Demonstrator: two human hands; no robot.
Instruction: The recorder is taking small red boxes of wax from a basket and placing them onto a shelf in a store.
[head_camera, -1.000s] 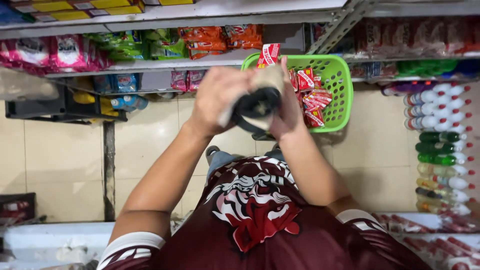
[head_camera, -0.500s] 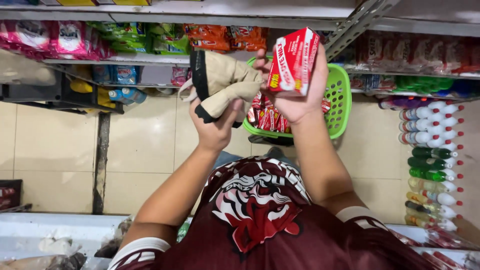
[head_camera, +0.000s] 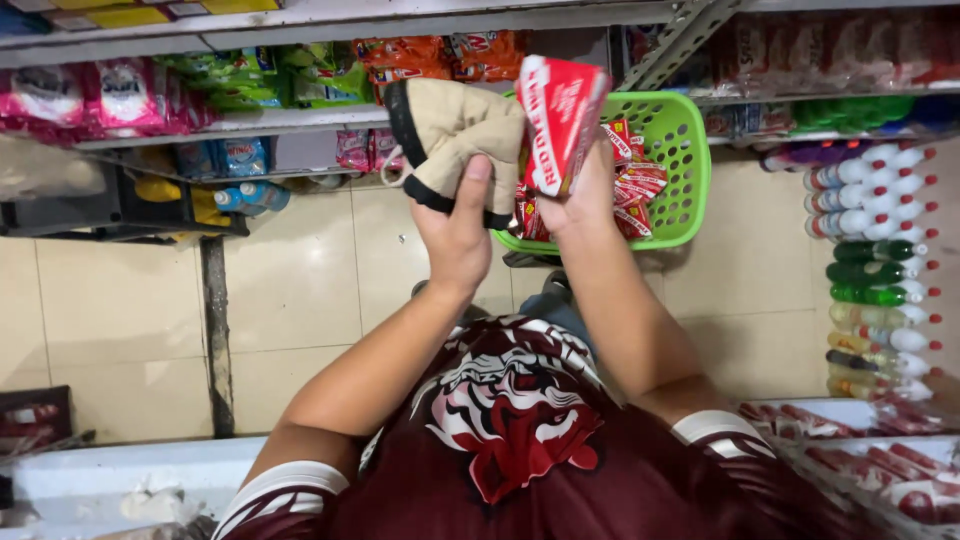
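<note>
My left hand (head_camera: 458, 235) grips a beige cloth mitt with black edging (head_camera: 450, 135), bunched up at chest height. Just to its right my right hand (head_camera: 585, 190) holds up a red and white packet (head_camera: 560, 120), its flat face touching the cloth. Both are raised over a green plastic basket (head_camera: 680, 140) on the floor that holds several more red packets (head_camera: 630, 185). My arms reach out from a maroon printed shirt.
Shelves of coloured snack bags (head_camera: 300, 75) run along the top. Rows of bottles (head_camera: 870, 260) line the right side. A tiled floor (head_camera: 300, 290) lies below, with a dark crate (head_camera: 110, 205) at the left and red packets (head_camera: 880, 470) on a shelf at the lower right.
The cloth and the red packet have risen from low over the basket and moved a little right. The packet, first hidden behind the hands, now stands turned against the cloth.
</note>
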